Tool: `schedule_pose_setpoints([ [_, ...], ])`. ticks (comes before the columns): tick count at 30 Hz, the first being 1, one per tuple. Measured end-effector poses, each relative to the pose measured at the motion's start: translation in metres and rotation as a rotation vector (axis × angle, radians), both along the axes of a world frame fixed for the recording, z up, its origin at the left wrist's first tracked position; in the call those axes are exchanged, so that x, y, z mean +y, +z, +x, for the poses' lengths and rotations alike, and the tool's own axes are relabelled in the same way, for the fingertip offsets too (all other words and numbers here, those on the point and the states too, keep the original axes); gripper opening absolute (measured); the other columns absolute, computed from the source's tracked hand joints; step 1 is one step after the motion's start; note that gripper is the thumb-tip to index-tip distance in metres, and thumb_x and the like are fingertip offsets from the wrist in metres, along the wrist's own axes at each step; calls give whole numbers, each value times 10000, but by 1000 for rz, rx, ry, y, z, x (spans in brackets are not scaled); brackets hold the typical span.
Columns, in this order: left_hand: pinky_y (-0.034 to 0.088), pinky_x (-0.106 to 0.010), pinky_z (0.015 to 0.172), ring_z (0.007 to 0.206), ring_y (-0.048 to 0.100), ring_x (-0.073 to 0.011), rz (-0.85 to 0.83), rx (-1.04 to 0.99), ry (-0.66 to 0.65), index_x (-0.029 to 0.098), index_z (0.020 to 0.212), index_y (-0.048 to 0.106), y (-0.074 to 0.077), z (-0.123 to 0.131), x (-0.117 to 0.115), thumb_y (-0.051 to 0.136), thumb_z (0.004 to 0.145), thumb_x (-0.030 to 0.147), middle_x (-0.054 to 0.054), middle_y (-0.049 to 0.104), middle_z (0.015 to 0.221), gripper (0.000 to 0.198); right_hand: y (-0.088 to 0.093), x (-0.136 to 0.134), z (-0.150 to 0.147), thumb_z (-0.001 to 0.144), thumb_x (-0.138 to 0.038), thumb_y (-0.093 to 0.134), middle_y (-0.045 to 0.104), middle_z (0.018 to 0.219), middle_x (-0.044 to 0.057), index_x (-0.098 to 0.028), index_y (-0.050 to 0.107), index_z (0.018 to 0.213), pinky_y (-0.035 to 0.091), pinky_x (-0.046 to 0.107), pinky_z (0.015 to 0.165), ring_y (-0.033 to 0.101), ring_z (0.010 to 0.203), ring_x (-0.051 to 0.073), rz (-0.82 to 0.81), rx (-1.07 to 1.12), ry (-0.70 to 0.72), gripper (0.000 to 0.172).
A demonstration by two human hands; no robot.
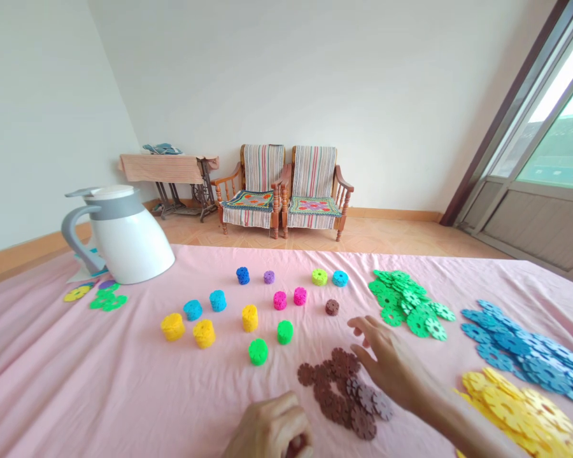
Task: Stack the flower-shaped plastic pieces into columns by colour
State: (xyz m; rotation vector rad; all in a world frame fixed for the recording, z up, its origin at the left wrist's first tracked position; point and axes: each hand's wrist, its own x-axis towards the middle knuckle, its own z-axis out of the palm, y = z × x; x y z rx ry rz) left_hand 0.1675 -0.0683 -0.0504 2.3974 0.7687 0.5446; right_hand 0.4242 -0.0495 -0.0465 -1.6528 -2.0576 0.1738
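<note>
At the near edge my left hand [271, 427] is curled closed, with a bit of brown showing between its fingers, seemingly brown snowflake discs. Just right of it lies a loose pile of brown notched snowflake discs [332, 394]. Over the far right side of that pile, my right hand [386, 356] reaches in with fingers apart and nothing in them. A short brown disc stack [332, 307] stands slightly beyond its fingertips. Further left are small stacks of discs: green [258, 352], yellow [249, 318], pink [279, 300] and light blue [217, 300].
Loose piles of green [405, 299], blue [520, 343] and yellow discs [520, 407] lie to the right. A white jug [131, 242] stands at the left beside a few flat discs [109, 298]. Pink cloth [100, 375] covers the table. Two chairs [312, 187] stand beyond.
</note>
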Motion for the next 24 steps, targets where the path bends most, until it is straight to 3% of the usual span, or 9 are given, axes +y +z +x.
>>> schedule_pose_setpoints([
  [3,351,-144,500,552,483,-70,23,34,39,164,687,546,3,2,-4,519,631,-45,36,542,674,218,-5,-30,-11,806,-115,404,602,893,89,-196,548,983,457,342,721,590,819,214,-56,-53,-51,242],
  [7,344,-159,516,563,485,-75,55,76,106,156,680,545,10,6,-9,512,652,-46,34,534,673,207,-5,-47,-18,780,-112,443,591,840,74,-218,541,813,452,321,699,576,792,211,-101,-23,-100,148],
  [17,340,-185,542,593,485,-98,58,139,158,159,694,539,20,9,-14,480,708,-7,23,531,688,177,-11,-48,-15,763,-78,432,584,864,19,-236,564,955,456,285,688,575,771,161,-50,329,49,282],
  [24,324,-182,553,580,471,-89,24,144,158,172,690,519,28,19,-14,467,702,4,55,506,637,177,-4,-56,14,716,-86,465,553,938,33,-214,515,971,443,313,743,557,791,159,-107,210,64,290],
])
